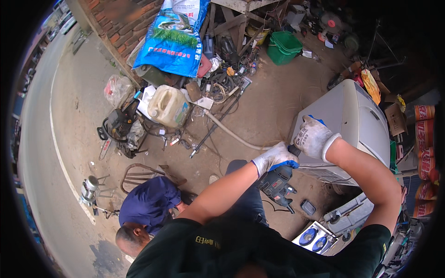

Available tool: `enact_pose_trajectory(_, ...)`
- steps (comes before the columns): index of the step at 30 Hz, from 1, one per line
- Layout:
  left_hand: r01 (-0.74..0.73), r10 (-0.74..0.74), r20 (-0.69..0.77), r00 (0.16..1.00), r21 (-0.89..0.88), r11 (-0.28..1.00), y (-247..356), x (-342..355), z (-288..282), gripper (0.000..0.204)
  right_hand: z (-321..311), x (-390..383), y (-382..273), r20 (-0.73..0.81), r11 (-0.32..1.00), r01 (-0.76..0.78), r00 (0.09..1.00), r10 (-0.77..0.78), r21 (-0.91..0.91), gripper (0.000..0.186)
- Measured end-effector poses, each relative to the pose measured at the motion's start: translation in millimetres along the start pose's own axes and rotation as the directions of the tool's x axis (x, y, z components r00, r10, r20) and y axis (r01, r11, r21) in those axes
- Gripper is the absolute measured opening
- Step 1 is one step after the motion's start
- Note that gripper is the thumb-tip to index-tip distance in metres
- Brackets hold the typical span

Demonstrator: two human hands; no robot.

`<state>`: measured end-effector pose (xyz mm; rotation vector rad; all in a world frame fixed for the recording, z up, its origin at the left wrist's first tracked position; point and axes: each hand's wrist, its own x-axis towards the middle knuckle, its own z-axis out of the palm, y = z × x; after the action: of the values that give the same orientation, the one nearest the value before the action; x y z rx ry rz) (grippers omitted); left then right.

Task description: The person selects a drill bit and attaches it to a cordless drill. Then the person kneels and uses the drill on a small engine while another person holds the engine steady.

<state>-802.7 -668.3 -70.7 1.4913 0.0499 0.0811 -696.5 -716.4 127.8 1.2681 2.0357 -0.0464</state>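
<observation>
My left hand (277,159), in a white glove with a blue palm, is closed with its fingers at a short dark cylindrical piece (294,150). My right hand (313,136), gloved alike, is curled closed just beyond it, against the edge of a whitish boxy appliance (327,111); what its fingers hold is hidden. Directly below my left hand is a dark power tool (277,186) with a cord; whether the hand touches it I cannot tell. A pale ribbed hose (234,135) runs across the floor and disappears behind my left glove.
A person in a dark blue top (147,204) bends low at my left. Around lie a cream jerrycan (168,107), a blue printed sack (174,41), a green bucket (282,47), a chainsaw-like machine (121,127), a small dark tray (308,207) and a grey tool case (347,214).
</observation>
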Motion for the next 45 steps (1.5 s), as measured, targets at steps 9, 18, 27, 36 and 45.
enact_pose_trajectory(9,0.119,-0.125,-0.002,0.992,0.316,0.941,48.5,133.9,-132.9,0.041,-5.9,53.7,189.9,0.305,0.878,-0.245,0.945,0.121,0.411,0.034)
enact_pose_trajectory(18,0.275,-0.224,-0.162,0.961,0.479,0.833,104.7,394.0,-280.2,0.039,83.4,123.9,474.7,0.149,0.875,-0.071,0.989,-0.002,0.480,0.033)
enact_pose_trajectory(27,-0.678,0.623,0.287,0.727,0.442,0.587,183.4,585.4,-417.5,0.014,58.6,92.9,701.4,-0.364,0.995,0.040,0.931,-0.006,0.088,0.039)
enact_pose_trajectory(36,-0.570,0.548,0.195,0.814,0.449,0.688,179.6,688.5,-554.9,0.013,45.8,194.7,930.2,-0.299,0.996,0.071,0.951,-0.081,-0.046,0.017)
enact_pose_trajectory(45,-0.069,0.234,-0.262,0.936,0.517,0.853,117.4,709.3,-700.6,0.030,98.3,474.8,1109.1,-0.280,0.724,-0.222,0.817,0.504,0.653,0.037)
